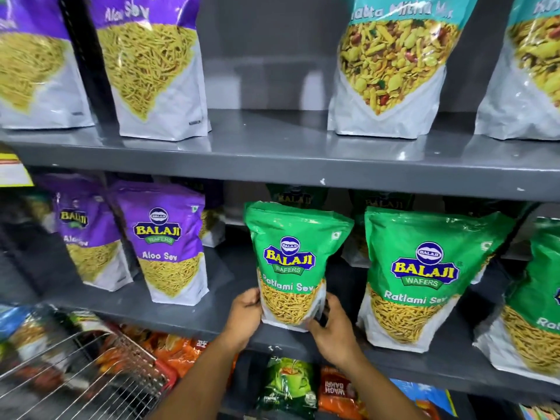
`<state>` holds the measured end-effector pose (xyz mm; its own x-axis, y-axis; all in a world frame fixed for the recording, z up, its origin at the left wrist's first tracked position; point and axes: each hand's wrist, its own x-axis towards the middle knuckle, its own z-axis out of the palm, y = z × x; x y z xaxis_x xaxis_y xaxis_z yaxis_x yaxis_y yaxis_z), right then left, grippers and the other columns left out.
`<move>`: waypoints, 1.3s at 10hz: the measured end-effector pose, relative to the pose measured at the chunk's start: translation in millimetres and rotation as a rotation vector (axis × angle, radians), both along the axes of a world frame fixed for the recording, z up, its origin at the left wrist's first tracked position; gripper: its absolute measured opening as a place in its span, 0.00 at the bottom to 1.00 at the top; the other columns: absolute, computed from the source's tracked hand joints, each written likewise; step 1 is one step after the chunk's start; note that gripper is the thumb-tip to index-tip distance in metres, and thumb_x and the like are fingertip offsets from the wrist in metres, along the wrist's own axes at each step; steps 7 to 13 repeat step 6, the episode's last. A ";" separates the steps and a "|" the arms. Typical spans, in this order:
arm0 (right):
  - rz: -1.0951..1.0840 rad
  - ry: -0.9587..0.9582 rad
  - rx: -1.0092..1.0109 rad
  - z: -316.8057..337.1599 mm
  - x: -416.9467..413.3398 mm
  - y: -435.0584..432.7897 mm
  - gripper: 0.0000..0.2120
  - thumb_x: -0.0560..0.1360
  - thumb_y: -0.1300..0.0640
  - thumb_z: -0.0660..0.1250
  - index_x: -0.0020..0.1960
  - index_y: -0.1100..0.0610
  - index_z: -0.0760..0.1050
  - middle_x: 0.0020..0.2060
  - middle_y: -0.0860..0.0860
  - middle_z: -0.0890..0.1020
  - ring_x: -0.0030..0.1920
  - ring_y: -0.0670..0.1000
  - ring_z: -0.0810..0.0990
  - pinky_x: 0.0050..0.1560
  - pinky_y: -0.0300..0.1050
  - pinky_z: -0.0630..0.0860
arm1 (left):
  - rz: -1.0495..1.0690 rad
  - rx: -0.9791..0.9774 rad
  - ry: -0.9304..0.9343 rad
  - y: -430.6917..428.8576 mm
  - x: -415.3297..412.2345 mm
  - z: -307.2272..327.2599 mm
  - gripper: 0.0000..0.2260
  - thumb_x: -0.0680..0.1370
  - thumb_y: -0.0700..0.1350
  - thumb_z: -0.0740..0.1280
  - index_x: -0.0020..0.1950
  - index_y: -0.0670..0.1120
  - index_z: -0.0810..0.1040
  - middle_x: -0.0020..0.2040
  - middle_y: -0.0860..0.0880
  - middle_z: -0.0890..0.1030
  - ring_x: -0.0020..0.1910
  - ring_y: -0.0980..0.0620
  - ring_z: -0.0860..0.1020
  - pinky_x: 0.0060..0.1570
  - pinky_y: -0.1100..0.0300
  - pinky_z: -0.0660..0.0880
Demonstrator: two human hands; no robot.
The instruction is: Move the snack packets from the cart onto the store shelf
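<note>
A green Ratlami Sev packet stands upright on the front of the grey middle shelf. My left hand grips its lower left edge. My right hand grips its lower right corner. A second green Ratlami Sev packet stands just to the right, and a third shows at the right edge. Two purple Aloo Sev packets stand to the left. The wire cart is at the lower left, and its contents are blurred.
The upper shelf holds large Aloo Sev bags and teal mix bags, with a gap between them. More green packets stand behind in the dark. Below the middle shelf lie orange packets and a green tea pack.
</note>
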<state>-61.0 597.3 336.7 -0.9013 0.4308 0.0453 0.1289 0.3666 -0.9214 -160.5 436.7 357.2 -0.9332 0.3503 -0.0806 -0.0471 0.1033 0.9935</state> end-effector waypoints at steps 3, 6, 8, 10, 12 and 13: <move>-0.102 0.019 0.087 9.6 5.7 -17.4 0.23 0.70 0.59 0.70 0.55 0.36 0.67 0.55 0.47 0.79 0.57 0.47 0.77 0.56 0.42 0.74 | -0.076 0.030 -0.015 -3.6 0.2 -5.5 0.24 0.73 0.26 0.57 0.49 0.52 0.81 0.44 0.59 0.86 0.45 0.63 0.82 0.41 0.72 0.76; -0.146 0.006 0.065 6.7 7.1 -27.9 0.29 0.70 0.59 0.70 0.65 0.41 0.62 0.63 0.47 0.76 0.64 0.48 0.75 0.66 0.51 0.71 | -0.196 -0.014 0.055 -13.2 -8.9 -24.2 0.22 0.73 0.33 0.63 0.55 0.60 0.78 0.55 0.54 0.84 0.56 0.53 0.81 0.58 0.54 0.77; -0.146 0.006 0.065 6.7 7.1 -27.9 0.29 0.70 0.59 0.70 0.65 0.41 0.62 0.63 0.47 0.76 0.64 0.48 0.75 0.66 0.51 0.71 | -0.196 -0.014 0.055 -13.2 -8.9 -24.2 0.22 0.73 0.33 0.63 0.55 0.60 0.78 0.55 0.54 0.84 0.56 0.53 0.81 0.58 0.54 0.77; -0.146 0.006 0.065 6.7 7.1 -27.9 0.29 0.70 0.59 0.70 0.65 0.41 0.62 0.63 0.47 0.76 0.64 0.48 0.75 0.66 0.51 0.71 | -0.196 -0.014 0.055 -13.2 -8.9 -24.2 0.22 0.73 0.33 0.63 0.55 0.60 0.78 0.55 0.54 0.84 0.56 0.53 0.81 0.58 0.54 0.77; -0.146 0.006 0.065 6.7 7.1 -27.9 0.29 0.70 0.59 0.70 0.65 0.41 0.62 0.63 0.47 0.76 0.64 0.48 0.75 0.66 0.51 0.71 | -0.196 -0.014 0.055 -13.2 -8.9 -24.2 0.22 0.73 0.33 0.63 0.55 0.60 0.78 0.55 0.54 0.84 0.56 0.53 0.81 0.58 0.54 0.77; -0.146 0.006 0.065 6.7 7.1 -27.9 0.29 0.70 0.59 0.70 0.65 0.41 0.62 0.63 0.47 0.76 0.64 0.48 0.75 0.66 0.51 0.71 | -0.196 -0.014 0.055 -13.2 -8.9 -24.2 0.22 0.73 0.33 0.63 0.55 0.60 0.78 0.55 0.54 0.84 0.56 0.53 0.81 0.58 0.54 0.77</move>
